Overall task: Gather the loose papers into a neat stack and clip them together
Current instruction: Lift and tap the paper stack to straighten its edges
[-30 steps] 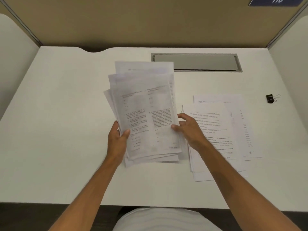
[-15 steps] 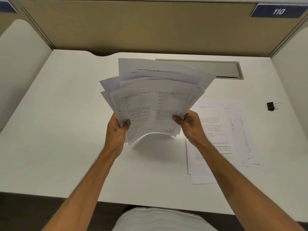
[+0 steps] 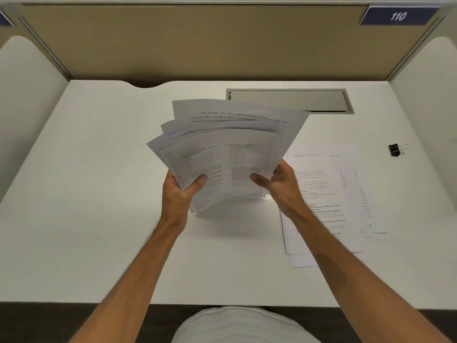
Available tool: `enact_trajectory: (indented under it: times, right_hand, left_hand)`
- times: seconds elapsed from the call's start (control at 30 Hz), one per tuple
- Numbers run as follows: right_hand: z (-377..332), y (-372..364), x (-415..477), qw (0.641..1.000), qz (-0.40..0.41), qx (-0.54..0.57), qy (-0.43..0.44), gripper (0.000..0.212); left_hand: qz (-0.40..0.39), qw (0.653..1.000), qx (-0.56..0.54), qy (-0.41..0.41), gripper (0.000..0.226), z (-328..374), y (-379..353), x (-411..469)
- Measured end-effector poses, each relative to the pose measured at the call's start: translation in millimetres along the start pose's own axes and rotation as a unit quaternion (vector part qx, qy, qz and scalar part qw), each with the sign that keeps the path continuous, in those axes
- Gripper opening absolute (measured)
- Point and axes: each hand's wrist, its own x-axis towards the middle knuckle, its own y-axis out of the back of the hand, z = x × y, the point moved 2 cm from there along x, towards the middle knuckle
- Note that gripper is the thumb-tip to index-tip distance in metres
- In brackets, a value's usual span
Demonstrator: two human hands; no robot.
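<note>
Lifted now: fanned bundle of printed white paper sheets (image 3: 222, 154) is off the white tabletop (image 3: 99, 219), left hand (image 3: 179, 194) and right hand (image 3: 279, 184) both pinching its lower edge, bottom bowing.

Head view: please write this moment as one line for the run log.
phase: squaring sheets | left hand: grips fanned sheets | right hand: grips same | second pile: on desk | binder clip: untouched, far right

Office study carrel: partition walls (image 3: 193, 45), numbered plate (image 3: 397, 16), white desk (image 3: 86, 194).
</note>
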Motion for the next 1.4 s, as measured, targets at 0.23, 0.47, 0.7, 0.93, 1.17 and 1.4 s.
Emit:
enact_trajectory:
  times: [0.23,0.47,0.7,0.93,1.17,1.4]
  right_hand:
    - [-11.1,-3.6,-9.4,0.999,0.03,0.018,0.012,0.065]
    - [-8.9,-3.2,-4.3,1.0,0.012,-0.024,0.001,0.055]
    - [-6.3,-2.1,-1.8,0.995,0.042,-0.09,0.017,0.03]
    - [1.6,2.6,0.8,0.996,0.012,-0.084,0.025,0.044]
    - [1.4,6.2,9.6,0.993,-0.027,-0.105,0.041,0.045]
    - [-4.0,15.2,21.4,0.984,-0.02,-0.159,0.075,0.032]
  left_hand:
    - [-0.004,0.999,-0.028,-0.014,0.061,5.8,1.6,3.7]
    - [-0.023,1.0,-0.018,0.011,0.057,-4.2,5.5,9.6]
    - [0.037,0.997,0.06,0.028,0.037,-17.3,8.7,5.5]
    - [0.04,0.998,0.056,0.016,0.046,-16.7,0.1,-2.3]
    - [0.07,0.991,0.11,0.018,0.051,-18.4,-9.7,-1.6]
    - [0.13,0.965,0.226,-0.014,0.016,-18.3,-12.6,1.2]
